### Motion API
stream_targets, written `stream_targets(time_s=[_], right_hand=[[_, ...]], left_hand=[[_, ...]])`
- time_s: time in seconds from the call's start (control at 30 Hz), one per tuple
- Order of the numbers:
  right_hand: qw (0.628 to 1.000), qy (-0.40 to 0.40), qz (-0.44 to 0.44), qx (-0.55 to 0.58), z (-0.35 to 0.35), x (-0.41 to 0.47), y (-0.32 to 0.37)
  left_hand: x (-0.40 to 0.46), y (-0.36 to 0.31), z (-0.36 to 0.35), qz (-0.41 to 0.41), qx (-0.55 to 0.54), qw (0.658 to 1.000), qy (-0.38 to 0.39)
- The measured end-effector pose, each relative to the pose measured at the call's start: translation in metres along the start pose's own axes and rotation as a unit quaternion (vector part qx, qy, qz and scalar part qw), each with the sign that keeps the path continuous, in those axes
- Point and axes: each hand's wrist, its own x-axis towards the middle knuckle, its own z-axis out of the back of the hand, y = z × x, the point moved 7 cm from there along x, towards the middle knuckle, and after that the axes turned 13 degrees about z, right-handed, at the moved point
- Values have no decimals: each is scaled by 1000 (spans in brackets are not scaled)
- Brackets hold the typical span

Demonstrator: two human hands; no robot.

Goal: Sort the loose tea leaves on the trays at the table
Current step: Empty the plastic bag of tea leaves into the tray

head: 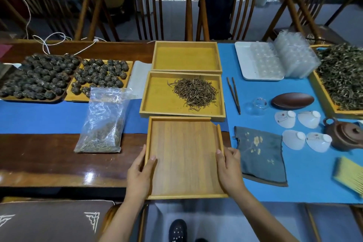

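— What sits at the far left of the desk (49, 163)?

— A dark wooden tray of rolled tea balls (37, 78), and just beside it a pale bamboo tray of more tea balls (102, 76). In front of those lies a clear plastic bag of loose tea (102, 122), flat on the dark wood and partly on the blue cloth runner (39, 116).

— And the hands?

— The left hand (140, 175) holds the left edge of an empty, flat light-wood tray (184, 159) at the near edge of the desk, thumb curled over its rim. The right hand (228, 171) holds the right edge the same way. Both grips are clamped on that tray.

— Where are the loose leaves?

— A heap of thin brown loose tea leaves (194, 92) lies in the yellow-lined wooden tray (157, 100) just beyond the held one. Behind it is another yellow-lined tray, bare inside (186, 57).

— Further right?

— Wooden tongs (234, 94), a grey embroidered cloth (261, 155), four upturned white cups (302, 129), a brown clay teapot (343, 133), and a large tray heaped with greenish leaves (341, 78).
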Motion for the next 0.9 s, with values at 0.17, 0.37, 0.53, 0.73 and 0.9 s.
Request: stream_targets(time_s=[0.17,0.37,0.53,0.73,0.9], right_hand=[[1000,-3,-3,-1,0,-2,-4],[1000,-6,-5,3,-3,-2,-4],[1000,-3,-8,-6,-6,-2,-5],[1000,-2,-14,-10,-8,-2,-5],[999,19,5,-41,-8,5,-4]], left_hand=[[2,0,-6,-13,49,999,-11],[2,-2,-6,-9,82,996,-22],[4,-1,-5,-9,98,994,-38],[7,-4,-8,-14,118,992,-32],[13,-12,-8,-7,126,991,-36]])
